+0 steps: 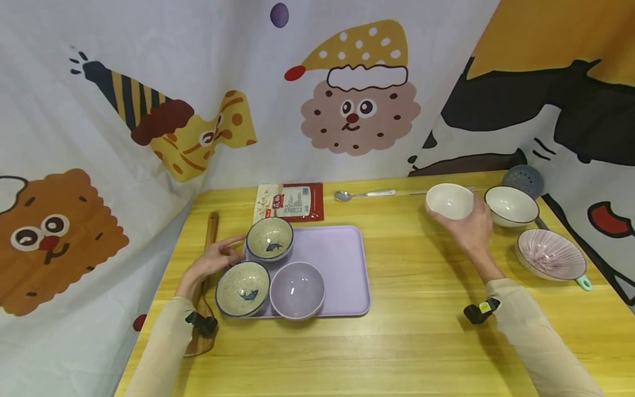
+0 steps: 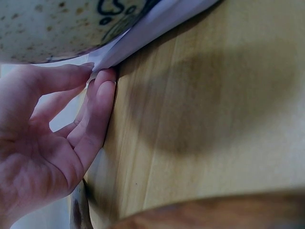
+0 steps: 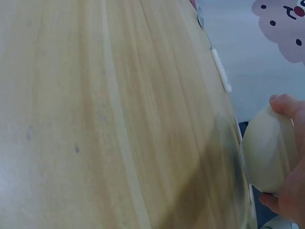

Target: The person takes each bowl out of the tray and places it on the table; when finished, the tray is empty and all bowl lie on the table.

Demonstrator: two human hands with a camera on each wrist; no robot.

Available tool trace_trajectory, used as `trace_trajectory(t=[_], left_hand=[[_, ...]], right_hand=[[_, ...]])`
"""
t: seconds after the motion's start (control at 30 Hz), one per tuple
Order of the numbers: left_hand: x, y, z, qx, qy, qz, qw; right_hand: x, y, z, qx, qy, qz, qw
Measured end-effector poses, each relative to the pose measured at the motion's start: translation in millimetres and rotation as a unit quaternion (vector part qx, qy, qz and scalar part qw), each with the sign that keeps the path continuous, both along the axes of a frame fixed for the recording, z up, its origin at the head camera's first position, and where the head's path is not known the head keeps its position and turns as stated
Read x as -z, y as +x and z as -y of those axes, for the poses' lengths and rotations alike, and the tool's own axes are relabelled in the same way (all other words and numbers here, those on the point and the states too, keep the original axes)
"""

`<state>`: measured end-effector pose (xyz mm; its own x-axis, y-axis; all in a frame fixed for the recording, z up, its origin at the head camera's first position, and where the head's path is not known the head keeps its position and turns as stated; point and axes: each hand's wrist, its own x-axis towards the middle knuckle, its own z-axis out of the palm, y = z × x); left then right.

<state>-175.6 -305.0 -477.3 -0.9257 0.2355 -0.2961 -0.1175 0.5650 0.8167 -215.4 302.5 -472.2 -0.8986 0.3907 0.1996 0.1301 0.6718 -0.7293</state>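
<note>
My right hand point(image 1: 473, 229) grips a plain white bowl point(image 1: 448, 199) by its rim, at the back right of the table. In the right wrist view, the bowl's pale outer wall point(image 3: 268, 150) shows between thumb and fingers. At the left, my left hand point(image 1: 216, 260) pinches the edge of a lilac tray point(image 1: 347, 270); the left wrist view shows its fingertips point(image 2: 106, 78) at that edge. Next to this hand, two speckled bowls with blue fish, one farther back point(image 1: 270, 234) and one nearer point(image 1: 243, 286), sit on the tray's left side. A lilac bowl point(image 1: 297, 289) stands beside them.
A wooden spatula point(image 1: 200, 342) lies under the left wrist. Behind the tray are a red-and-cream packet point(image 1: 297, 201) and a spoon point(image 1: 357, 195). At the right stand a dark-rimmed white bowl point(image 1: 511, 207), a striped pink bowl point(image 1: 550, 256) and a grey skimmer point(image 1: 523, 179).
</note>
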Motion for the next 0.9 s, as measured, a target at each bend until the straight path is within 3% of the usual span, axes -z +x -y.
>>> trace_trajectory(t=[0.43,0.9], left_hand=[[1.3,-0.7,0,-0.002,-0.001,0.001,1.0],[-0.2,0.4,2,0.001,0.0,-0.006,1.0]], right_hand=[[8.9,-3.7,-8,0.02,0.002,0.017,1.0],[9.6,-3.6,-4,0.014,-0.006,-0.001,1.0]])
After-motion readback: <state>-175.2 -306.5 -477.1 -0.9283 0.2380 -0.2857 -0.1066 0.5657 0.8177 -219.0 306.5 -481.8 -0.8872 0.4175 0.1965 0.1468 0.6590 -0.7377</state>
